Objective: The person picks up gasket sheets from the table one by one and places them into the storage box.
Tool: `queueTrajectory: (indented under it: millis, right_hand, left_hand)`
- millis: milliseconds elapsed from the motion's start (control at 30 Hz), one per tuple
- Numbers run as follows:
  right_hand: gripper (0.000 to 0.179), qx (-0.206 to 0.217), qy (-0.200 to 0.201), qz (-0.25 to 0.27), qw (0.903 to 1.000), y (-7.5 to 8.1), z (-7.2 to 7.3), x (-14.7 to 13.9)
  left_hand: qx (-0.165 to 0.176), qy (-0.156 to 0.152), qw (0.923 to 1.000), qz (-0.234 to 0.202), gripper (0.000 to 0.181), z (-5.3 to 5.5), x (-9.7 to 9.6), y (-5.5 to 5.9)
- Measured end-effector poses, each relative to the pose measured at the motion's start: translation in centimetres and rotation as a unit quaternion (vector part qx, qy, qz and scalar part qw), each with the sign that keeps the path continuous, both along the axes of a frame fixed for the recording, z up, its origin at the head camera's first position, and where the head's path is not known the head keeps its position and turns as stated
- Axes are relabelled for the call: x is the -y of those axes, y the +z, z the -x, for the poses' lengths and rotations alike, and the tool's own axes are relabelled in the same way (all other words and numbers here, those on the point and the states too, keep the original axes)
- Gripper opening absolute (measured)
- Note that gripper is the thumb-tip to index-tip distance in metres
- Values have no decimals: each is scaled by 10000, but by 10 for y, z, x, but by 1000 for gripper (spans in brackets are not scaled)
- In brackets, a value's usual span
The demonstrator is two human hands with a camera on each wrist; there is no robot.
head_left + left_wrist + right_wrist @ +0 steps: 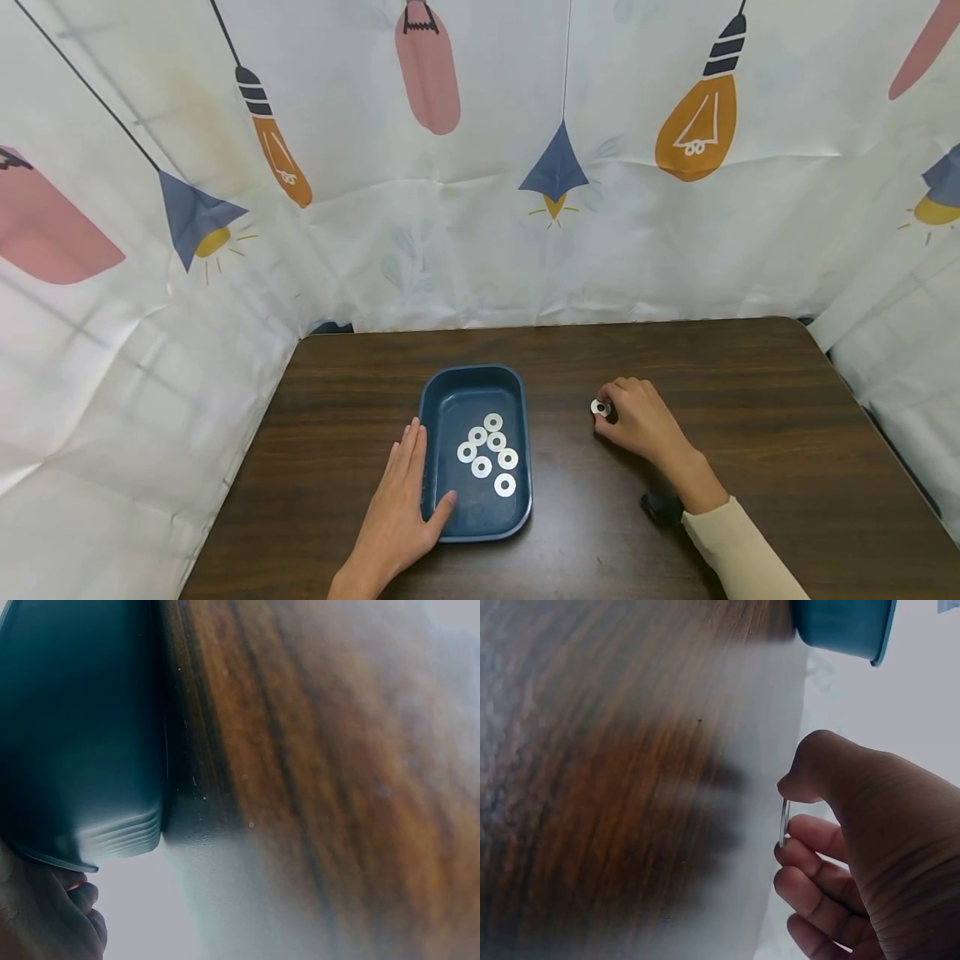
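Between the thumb and fingertips of my right hand (641, 421) is a flat metal washer (600, 407), held a little above the table to the right of the tray. From the right wrist view the same washer (784, 823) shows edge-on, pinched at its rim. A blue rectangular tray (474, 535) lies on the table, with several washers (482, 467) spread flat on its bottom. Along the tray's left side rests my left hand (401, 504), fingers straight and thumb over the near left rim. In the left wrist view the tray's outer wall (82, 735) fills the left part.
The dark wooden table (787, 417) has rounded far corners. A white curtain (480, 250) printed with lamps and bulbs hangs behind it and along both sides. A black device (662, 507) sits at the right wrist, beside a cream sleeve (738, 550).
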State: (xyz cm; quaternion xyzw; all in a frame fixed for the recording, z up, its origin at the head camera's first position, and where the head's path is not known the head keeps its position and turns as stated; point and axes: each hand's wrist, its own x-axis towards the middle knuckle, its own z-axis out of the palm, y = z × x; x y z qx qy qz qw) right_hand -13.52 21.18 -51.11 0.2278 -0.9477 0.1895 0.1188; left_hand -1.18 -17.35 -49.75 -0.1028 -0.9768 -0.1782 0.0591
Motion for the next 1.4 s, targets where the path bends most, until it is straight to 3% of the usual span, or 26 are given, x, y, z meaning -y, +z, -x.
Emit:
queueTrajectory:
  millis: [533, 800, 1100, 1400]
  right_hand:
    - [20, -505, 101, -408, 9978, 14, -15, 6]
    - [18, -597, 244, -273, 9975, 23, -22, 9]
    - [20, -1011, 484, -34, 9937, 31, -22, 14]
    - [22, -1029, 596, 100, 9929, 33, -26, 20]
  left_hand:
    - [57, -3, 10000, -63, 103, -1, 0, 0]
    - [52, -7, 10000, -73, 103, 0, -1, 0]
    - [19, 14, 10000, -68, 104, 0, 0, 0]
    - [-19, 3, 10000, -82, 104, 0, 0, -1]
